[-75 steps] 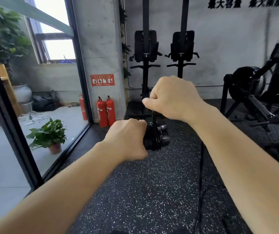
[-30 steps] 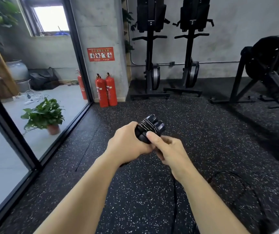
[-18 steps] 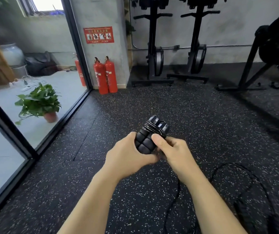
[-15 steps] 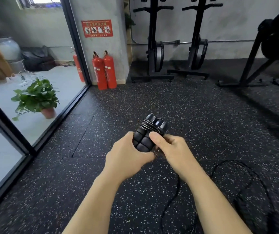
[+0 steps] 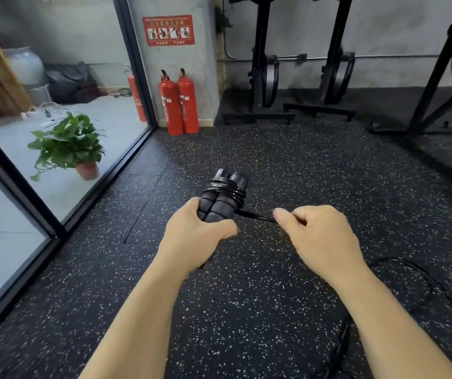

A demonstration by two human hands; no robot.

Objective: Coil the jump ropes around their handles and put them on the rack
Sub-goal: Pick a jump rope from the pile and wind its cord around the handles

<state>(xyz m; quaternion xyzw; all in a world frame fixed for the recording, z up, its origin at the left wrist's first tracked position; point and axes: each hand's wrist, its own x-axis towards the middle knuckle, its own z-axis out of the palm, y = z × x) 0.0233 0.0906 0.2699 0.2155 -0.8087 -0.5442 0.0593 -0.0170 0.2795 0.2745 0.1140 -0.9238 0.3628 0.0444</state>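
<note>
Two handles [image 5: 220, 199] gripped by left hand [image 5: 194, 236]; right hand [image 5: 317, 236] seemingly pinches taut rope [image 5: 254, 216].

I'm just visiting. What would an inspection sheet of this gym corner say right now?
Surface: black speckled rubber floor.
Job's things: two black handles held side by side, rope wound round their upper ends; loose rope trails on the floor; rack not in view.
Clutter: nothing seen.
Hands: left hand grips the handles; right hand pinches the rope taut.
Cables: cords on the floor beyond the glass.
Surroundings: fire extinguishers, potted plant, exercise machines.
</note>
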